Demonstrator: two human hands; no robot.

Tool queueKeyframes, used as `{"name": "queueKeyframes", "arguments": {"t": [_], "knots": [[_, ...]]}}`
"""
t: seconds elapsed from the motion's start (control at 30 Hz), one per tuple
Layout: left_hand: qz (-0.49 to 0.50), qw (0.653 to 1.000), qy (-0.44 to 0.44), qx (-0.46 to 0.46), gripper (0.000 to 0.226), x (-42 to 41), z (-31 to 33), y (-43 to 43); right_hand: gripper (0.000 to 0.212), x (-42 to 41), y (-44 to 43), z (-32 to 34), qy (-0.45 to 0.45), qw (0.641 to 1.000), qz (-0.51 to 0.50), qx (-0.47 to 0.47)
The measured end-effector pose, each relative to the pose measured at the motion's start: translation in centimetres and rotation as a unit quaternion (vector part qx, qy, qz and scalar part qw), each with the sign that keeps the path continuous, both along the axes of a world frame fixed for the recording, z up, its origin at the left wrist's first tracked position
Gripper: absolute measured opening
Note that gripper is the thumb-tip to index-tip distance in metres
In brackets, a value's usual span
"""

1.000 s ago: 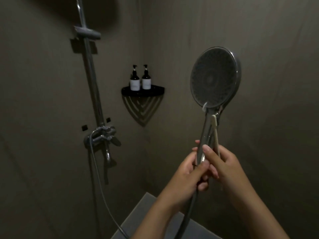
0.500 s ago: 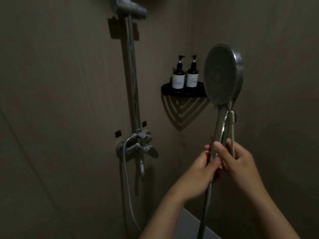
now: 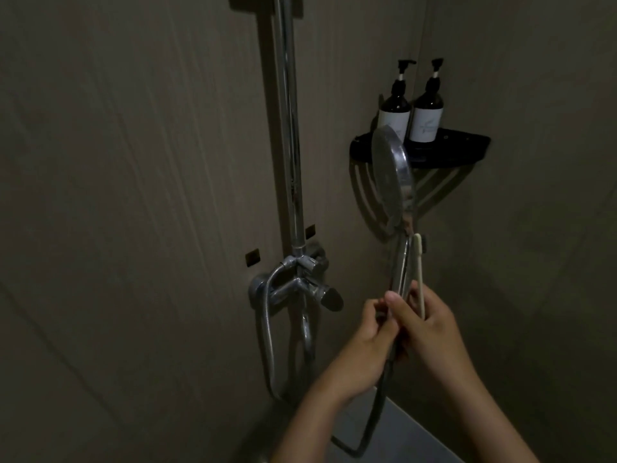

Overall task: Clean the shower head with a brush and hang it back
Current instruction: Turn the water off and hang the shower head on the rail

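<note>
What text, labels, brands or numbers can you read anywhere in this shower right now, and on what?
No text here can be read.
Pump bottle partly behind the shower head: white label with a faint mark, too blurred to read.
Other pump bottle: the same kind of white label, also too blurred to read.
Shower head, brush, mixer tap: no marking visible.

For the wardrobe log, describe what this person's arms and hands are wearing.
The left hand and right hand are ungloved, and above both wrists no sleeves are in view. No ring, watch or bracelet shows in the dim light.
</note>
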State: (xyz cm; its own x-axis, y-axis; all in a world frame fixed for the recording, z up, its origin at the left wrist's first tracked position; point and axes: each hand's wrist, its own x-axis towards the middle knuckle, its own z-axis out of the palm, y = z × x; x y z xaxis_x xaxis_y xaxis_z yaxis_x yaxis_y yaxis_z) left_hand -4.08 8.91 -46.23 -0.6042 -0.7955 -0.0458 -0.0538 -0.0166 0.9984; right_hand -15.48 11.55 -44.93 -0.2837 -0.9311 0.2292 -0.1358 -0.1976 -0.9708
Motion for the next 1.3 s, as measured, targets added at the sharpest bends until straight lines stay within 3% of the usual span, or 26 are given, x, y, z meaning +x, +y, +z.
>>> {"name": "queueKeyframes", "arguments": {"t": [0.17, 0.23, 0.33, 0.47, 0.53, 0.73, 0.83, 1.0, 1.3], "knots": [[0.073, 0.997, -0.019, -0.009, 0.025, 0.9, -0.5, -2.6, 0.023, 0.2, -0.9, -0.2, -0.016, 1.000, -0.004, 0.015], [0.155, 0.985, 0.030, 0.071, 0.025, 2.2, -0.6, -4.7, 0.023, 0.1, -1.1, -0.5, -0.009, 1.000, -0.012, 0.022], [0.233, 0.916, 0.185, 0.270, 0.031, 4.4, -1.4, -8.8, 0.021, 0.1, -1.2, -0.7, -0.014, 0.999, -0.012, 0.043], [0.220, 0.825, 0.350, 0.386, 0.048, 5.1, -1.9, -12.5, 0.011, 0.2, -1.3, -0.9, -0.039, 0.998, -0.005, 0.050], [0.181, 0.785, 0.432, 0.406, 0.044, 4.3, -2.3, -12.9, 0.015, 0.1, -1.2, -1.1, -0.043, 0.998, -0.008, 0.050], [0.151, 0.740, 0.533, 0.382, 0.033, 2.4, -3.3, -13.2, 0.014, 0.1, -0.9, -1.1, -0.061, 0.996, -0.013, 0.066], [0.152, 0.741, 0.538, 0.371, 0.023, 2.3, -3.4, -13.6, 0.016, -0.1, -0.9, -1.3, -0.064, 0.996, -0.012, 0.065], [0.207, 0.782, 0.463, 0.361, 0.011, 1.8, -2.9, -14.5, 0.020, -0.1, -0.8, -1.8, -0.045, 0.998, -0.006, 0.053], [0.358, 0.845, 0.191, 0.348, 0.015, -0.2, -0.3, -16.6, 0.017, 0.4, -0.4, -2.0, -0.056, 0.996, 0.008, 0.071]]}}
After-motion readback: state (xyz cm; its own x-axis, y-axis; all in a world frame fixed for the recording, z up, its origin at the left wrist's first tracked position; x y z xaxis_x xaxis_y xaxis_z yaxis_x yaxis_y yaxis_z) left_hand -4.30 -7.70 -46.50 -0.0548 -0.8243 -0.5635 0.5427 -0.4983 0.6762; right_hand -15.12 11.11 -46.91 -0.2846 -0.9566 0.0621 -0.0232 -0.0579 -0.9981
